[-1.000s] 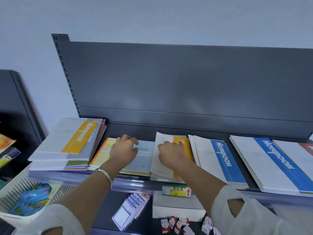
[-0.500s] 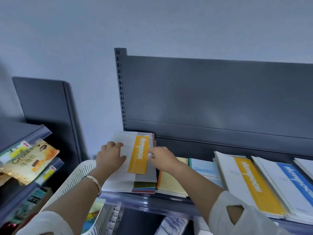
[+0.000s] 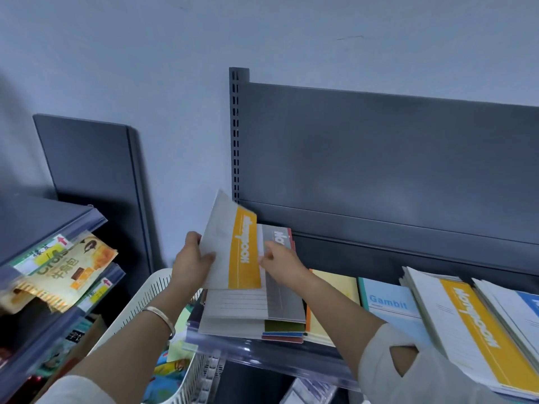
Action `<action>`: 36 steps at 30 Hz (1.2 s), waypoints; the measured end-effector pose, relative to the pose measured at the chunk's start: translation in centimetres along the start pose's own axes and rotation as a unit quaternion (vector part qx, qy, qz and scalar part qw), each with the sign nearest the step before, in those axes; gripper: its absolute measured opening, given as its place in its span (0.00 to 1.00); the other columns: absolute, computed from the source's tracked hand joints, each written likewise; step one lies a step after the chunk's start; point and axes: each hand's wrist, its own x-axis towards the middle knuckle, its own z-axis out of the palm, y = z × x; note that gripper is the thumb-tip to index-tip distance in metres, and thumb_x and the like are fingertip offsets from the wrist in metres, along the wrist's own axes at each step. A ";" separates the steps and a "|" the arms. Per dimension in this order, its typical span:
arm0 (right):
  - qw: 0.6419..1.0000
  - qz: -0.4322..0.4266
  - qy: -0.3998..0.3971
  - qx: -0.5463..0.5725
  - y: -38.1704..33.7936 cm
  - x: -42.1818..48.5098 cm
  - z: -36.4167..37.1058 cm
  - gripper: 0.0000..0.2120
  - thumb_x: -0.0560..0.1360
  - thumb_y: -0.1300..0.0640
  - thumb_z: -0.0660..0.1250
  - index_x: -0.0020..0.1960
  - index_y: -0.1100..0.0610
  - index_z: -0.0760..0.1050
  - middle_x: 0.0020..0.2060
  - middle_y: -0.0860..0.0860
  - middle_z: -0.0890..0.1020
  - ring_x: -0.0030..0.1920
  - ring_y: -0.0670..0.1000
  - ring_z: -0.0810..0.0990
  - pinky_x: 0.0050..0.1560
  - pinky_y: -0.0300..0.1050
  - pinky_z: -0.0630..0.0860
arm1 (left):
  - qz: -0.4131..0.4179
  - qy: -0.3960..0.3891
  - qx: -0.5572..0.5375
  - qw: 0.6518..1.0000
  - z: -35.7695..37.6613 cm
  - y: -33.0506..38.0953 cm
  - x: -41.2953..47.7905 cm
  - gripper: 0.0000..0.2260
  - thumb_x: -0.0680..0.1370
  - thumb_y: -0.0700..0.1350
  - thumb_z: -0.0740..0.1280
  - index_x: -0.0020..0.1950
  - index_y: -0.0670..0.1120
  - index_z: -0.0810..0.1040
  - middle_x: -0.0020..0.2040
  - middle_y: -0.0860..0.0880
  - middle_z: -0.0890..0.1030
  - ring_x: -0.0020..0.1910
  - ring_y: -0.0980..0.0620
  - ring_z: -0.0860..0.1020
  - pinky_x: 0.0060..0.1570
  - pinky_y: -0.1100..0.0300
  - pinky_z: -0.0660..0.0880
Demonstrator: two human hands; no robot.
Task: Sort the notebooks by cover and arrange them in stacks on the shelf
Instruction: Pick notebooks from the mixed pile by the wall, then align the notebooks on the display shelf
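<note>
L hand (image 3: 192,266) grips yellow-band notebook (image 3: 233,252) by left edge, R hand (image 3: 280,263) pinches right edge | notebook tilted up over mixed stack (image 3: 250,313), frame centre, shelf (image 3: 262,355) left end | prob. bound for matching yellow stack (image 3: 472,325), lower right

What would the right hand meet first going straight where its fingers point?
The yellow-band notebook that the left hand holds tilted; fingertips of the right hand are at its right edge, contact unclear.
</note>
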 end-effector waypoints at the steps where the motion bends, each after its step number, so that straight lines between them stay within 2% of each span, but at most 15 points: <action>1: 1.000 0.010 0.012 0.026 0.0 0.6 0.2 0.20 0.81 0.54 0.58 0.71 0.59 0.63 0.58 0.56 0.76 0.60 0.55 0.75 0.58 0.47 0.72 | 0.015 0.005 -0.038 0.999 -0.2 0.4 0.0 0.10 0.78 0.41 0.65 0.54 0.44 0.65 0.52 0.41 0.77 0.48 0.41 0.76 0.47 0.51 0.74; 3: 0.996 0.033 0.017 0.086 -0.2 1.0 0.5 0.27 0.79 0.48 0.60 0.74 0.56 0.59 0.63 0.54 0.75 0.64 0.54 0.74 0.63 0.49 0.72 | 0.028 0.003 -0.119 0.993 -0.3 1.2 -0.1 0.11 0.78 0.42 0.65 0.57 0.45 0.66 0.52 0.43 0.77 0.50 0.42 0.76 0.50 0.49 0.76; 5: 0.985 0.052 0.028 0.160 -0.1 1.7 0.6 0.27 0.77 0.45 0.63 0.72 0.54 0.63 0.65 0.52 0.75 0.64 0.55 0.75 0.63 0.54 0.74 | 0.041 -0.020 -0.171 0.984 0.2 2.0 -0.2 0.11 0.78 0.41 0.65 0.57 0.46 0.66 0.53 0.45 0.77 0.52 0.43 0.77 0.54 0.49 0.76; 7: 0.969 0.078 0.068 0.223 0.2 1.7 0.2 0.17 0.78 0.50 0.63 0.63 0.55 0.68 0.62 0.52 0.75 0.61 0.55 0.76 0.61 0.56 0.75 | 0.050 -0.058 -0.192 0.978 1.1 2.5 -0.3 0.11 0.78 0.42 0.65 0.58 0.46 0.67 0.54 0.46 0.76 0.54 0.45 0.76 0.56 0.49 0.75; 9: 0.955 0.098 0.133 0.247 1.3 1.6 -0.8 0.07 0.79 0.55 0.62 0.56 0.55 0.67 0.56 0.53 0.76 0.55 0.53 0.76 0.57 0.52 0.76 | 0.058 -0.097 -0.158 0.981 2.3 2.7 -0.3 0.13 0.79 0.44 0.64 0.62 0.44 0.68 0.56 0.47 0.76 0.56 0.46 0.76 0.56 0.52 0.74; 11: 0.952 0.109 0.171 0.231 2.6 1.0 -2.1 0.05 0.81 0.58 0.59 0.56 0.57 0.66 0.50 0.52 0.75 0.48 0.51 0.75 0.48 0.48 0.73 | 0.067 -0.139 -0.115 0.981 3.6 3.0 -0.2 0.15 0.80 0.49 0.62 0.63 0.44 0.71 0.57 0.47 0.78 0.55 0.47 0.77 0.55 0.51 0.76; 14: 0.949 0.108 0.228 0.192 4.2 -0.3 -4.2 0.07 0.82 0.58 0.56 0.58 0.58 0.67 0.48 0.51 0.74 0.47 0.51 0.74 0.46 0.45 0.70 | 0.060 -0.164 -0.134 0.976 5.7 4.4 -0.4 0.15 0.81 0.54 0.57 0.54 0.44 0.75 0.50 0.46 0.81 0.49 0.46 0.79 0.52 0.48 0.77; 17: 0.933 0.118 0.288 0.180 6.0 -1.8 -6.6 0.04 0.82 0.58 0.56 0.55 0.57 0.67 0.47 0.51 0.75 0.45 0.51 0.74 0.42 0.43 0.70 | 0.072 -0.152 -0.131 0.977 7.9 5.9 -0.9 0.20 0.82 0.54 0.52 0.49 0.41 0.76 0.44 0.45 0.80 0.44 0.48 0.77 0.44 0.56 0.74; 19: 0.925 0.125 0.315 0.172 7.5 -3.1 -8.2 0.04 0.82 0.59 0.56 0.55 0.57 0.67 0.46 0.51 0.76 0.44 0.52 0.74 0.38 0.41 0.69 | 0.101 -0.150 -0.100 0.978 9.5 7.0 -1.2 0.18 0.82 0.51 0.53 0.49 0.41 0.76 0.45 0.45 0.80 0.44 0.47 0.77 0.43 0.57 0.72; 21: 0.918 0.137 0.334 0.165 8.8 -4.6 -9.8 0.06 0.82 0.59 0.56 0.57 0.58 0.67 0.46 0.52 0.76 0.44 0.53 0.75 0.41 0.44 0.71 | 0.140 -0.162 -0.043 0.976 11.2 8.1 -1.5 0.11 0.82 0.46 0.57 0.47 0.41 0.75 0.44 0.45 0.79 0.44 0.47 0.75 0.40 0.58 0.68; 24: 0.908 0.152 0.355 0.165 11.4 -7.0 -12.2 0.08 0.82 0.58 0.55 0.59 0.58 0.66 0.46 0.53 0.76 0.45 0.54 0.75 0.46 0.48 0.75 | 0.189 -0.193 0.015 0.963 14.1 10.5 -2.6 0.04 0.80 0.42 0.61 0.48 0.45 0.75 0.47 0.48 0.78 0.47 0.50 0.75 0.42 0.60 0.67; 26: 0.902 0.159 0.370 0.158 13.1 -8.6 -13.8 0.09 0.82 0.58 0.55 0.60 0.59 0.66 0.46 0.52 0.75 0.45 0.53 0.75 0.45 0.46 0.73 | 0.211 -0.216 0.021 0.953 16.3 12.2 -3.8 0.03 0.79 0.40 0.62 0.47 0.47 0.75 0.47 0.51 0.78 0.49 0.52 0.75 0.47 0.62 0.67; 29: 0.889 0.176 0.393 0.159 15.9 -11.1 -16.2 0.09 0.81 0.58 0.55 0.60 0.60 0.67 0.48 0.55 0.77 0.46 0.55 0.74 0.48 0.48 0.72 | 0.222 -0.241 0.018 0.945 19.1 14.6 -6.3 0.03 0.78 0.41 0.63 0.48 0.47 0.75 0.49 0.52 0.79 0.51 0.54 0.75 0.50 0.62 0.66; 32: 0.875 0.199 0.410 0.160 19.0 -14.1 -18.9 0.10 0.81 0.58 0.55 0.60 0.58 0.68 0.52 0.57 0.79 0.48 0.57 0.76 0.51 0.51 0.74 | 0.236 -0.255 0.037 0.937 21.7 16.5 -8.6 0.04 0.78 0.41 0.63 0.48 0.50 0.75 0.49 0.51 0.79 0.51 0.51 0.76 0.51 0.59 0.70; 36: 0.867 0.229 0.427 0.117 23.7 -18.8 -23.3 0.11 0.81 0.59 0.55 0.63 0.59 0.67 0.55 0.60 0.78 0.51 0.60 0.77 0.49 0.49 0.72 | 0.285 -0.253 0.117 0.917 25.0 19.2 -11.8 0.03 0.79 0.44 0.62 0.50 0.50 0.74 0.50 0.50 0.81 0.52 0.47 0.78 0.55 0.52 0.74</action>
